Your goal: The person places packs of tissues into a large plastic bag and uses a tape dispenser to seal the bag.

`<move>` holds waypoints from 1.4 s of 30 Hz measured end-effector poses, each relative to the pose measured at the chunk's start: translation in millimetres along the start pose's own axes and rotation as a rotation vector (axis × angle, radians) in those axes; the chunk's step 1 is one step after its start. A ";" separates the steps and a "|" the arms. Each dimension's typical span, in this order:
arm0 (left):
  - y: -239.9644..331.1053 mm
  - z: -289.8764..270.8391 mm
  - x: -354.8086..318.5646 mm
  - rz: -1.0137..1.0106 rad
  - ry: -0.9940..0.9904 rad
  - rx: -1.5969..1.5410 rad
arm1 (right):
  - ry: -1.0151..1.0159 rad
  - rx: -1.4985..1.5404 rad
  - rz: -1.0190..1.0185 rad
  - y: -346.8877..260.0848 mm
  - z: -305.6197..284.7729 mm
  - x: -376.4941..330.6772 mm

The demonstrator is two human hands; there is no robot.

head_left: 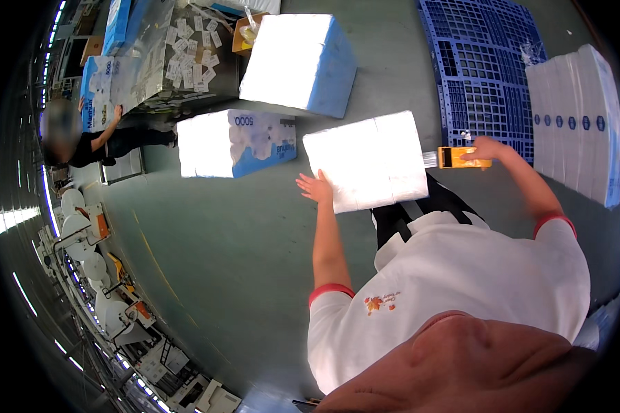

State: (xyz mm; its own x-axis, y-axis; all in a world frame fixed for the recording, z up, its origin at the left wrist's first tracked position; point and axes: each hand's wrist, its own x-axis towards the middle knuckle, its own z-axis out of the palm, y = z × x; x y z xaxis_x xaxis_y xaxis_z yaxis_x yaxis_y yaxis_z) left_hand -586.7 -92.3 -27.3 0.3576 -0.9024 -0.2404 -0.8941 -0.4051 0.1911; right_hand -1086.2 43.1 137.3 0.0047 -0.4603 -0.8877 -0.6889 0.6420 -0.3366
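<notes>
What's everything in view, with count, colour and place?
Near pack: one, white, centre
Hand tool: one, yellow and black, right of near pack
Strip: one, silvery, between tool and pack
Wrapped packs: two, white and blue, left of and beyond the near pack
Co-worker: one, dark clothes, far left, at another pack
Tall stack: one, mostly white, right edge
Pallets: count unclear, blue, upper right
Carton: one, brown, top, left of centre
Bench: one, metallic grey, upper left
Slips: many, white, on the bench
Machines: several, white and orange, lower left
Floor: one, green, underneath
Shirt: one, white, red cuffs, lower right
Left hand: one, bare, on near pack's left side
Right hand: one, bare, holding hand tool
</notes>
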 end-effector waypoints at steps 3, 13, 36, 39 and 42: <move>26.3 -4.0 -24.0 0.297 0.138 -0.095 | 0.027 -0.149 0.027 53.2 -8.9 22.9; 134.9 35.4 -192.3 1.062 -0.294 0.208 | 0.344 -0.431 -0.052 -6.6 107.8 130.8; 45.2 -29.2 -86.6 -0.039 -0.984 -1.038 | 0.159 -0.036 -0.335 -150.9 136.2 -14.0; -35.8 -31.8 -36.1 -0.156 -0.811 -1.162 | 0.067 -0.021 -0.373 -188.7 148.8 -0.5; -121.4 -45.1 28.4 -0.322 -0.522 -1.198 | 0.052 -0.129 -0.376 -211.6 159.2 17.0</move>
State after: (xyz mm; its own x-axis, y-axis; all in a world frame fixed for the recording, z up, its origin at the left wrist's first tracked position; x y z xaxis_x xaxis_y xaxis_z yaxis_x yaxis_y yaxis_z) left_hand -455.8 -75.3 -14.4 0.1222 -0.6910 -0.7124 0.0898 -0.7071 0.7013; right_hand -825.0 -3.0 143.4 0.2392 -0.6809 -0.6922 -0.7319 0.3421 -0.5893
